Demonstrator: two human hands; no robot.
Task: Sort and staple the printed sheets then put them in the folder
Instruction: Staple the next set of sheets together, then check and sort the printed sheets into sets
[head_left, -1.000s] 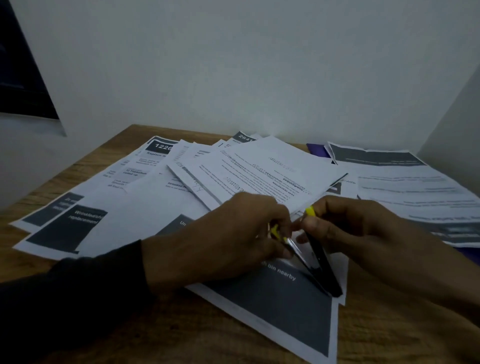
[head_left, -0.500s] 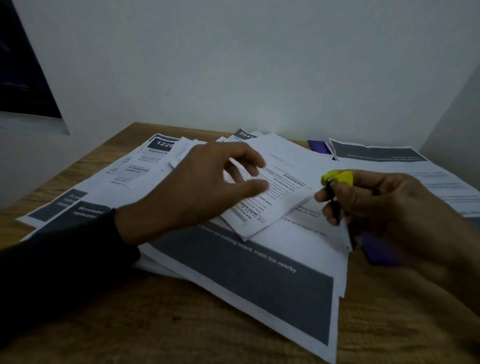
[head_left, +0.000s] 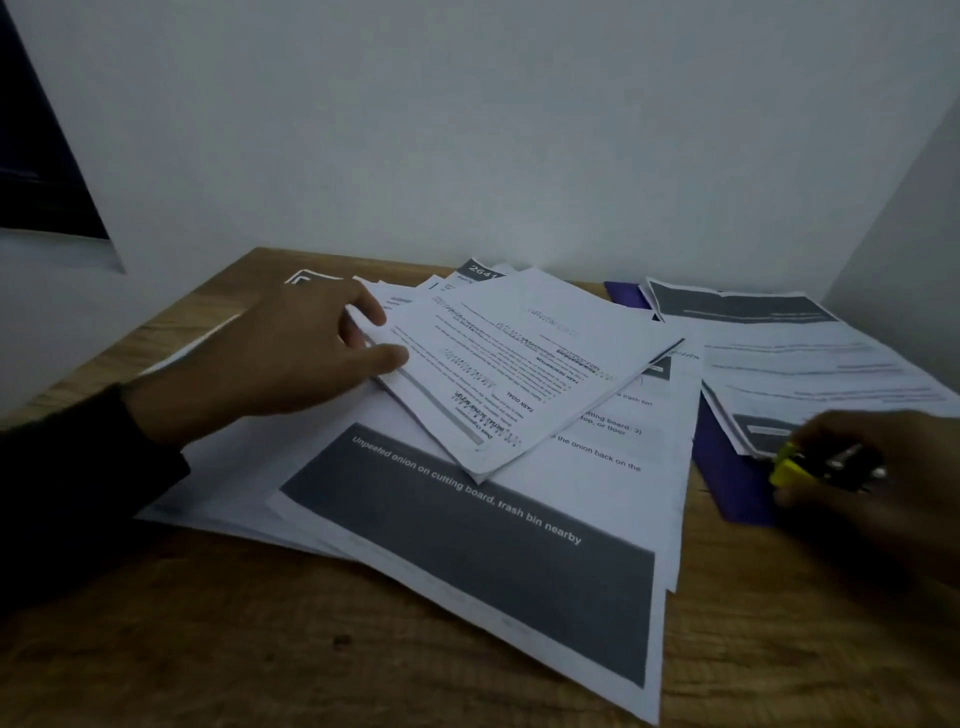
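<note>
Since the stapled set (head_left: 519, 364) looks thin and floppy, we judge its left edge, under our spread left hand (head_left: 280, 358), the best hold; our right hand (head_left: 878, 483) grips the stapler (head_left: 810, 465).

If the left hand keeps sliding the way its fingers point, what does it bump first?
Probably the white stapled text sheets atop the paper pile: the left hand points right, fingertips already at their left edge.
</note>
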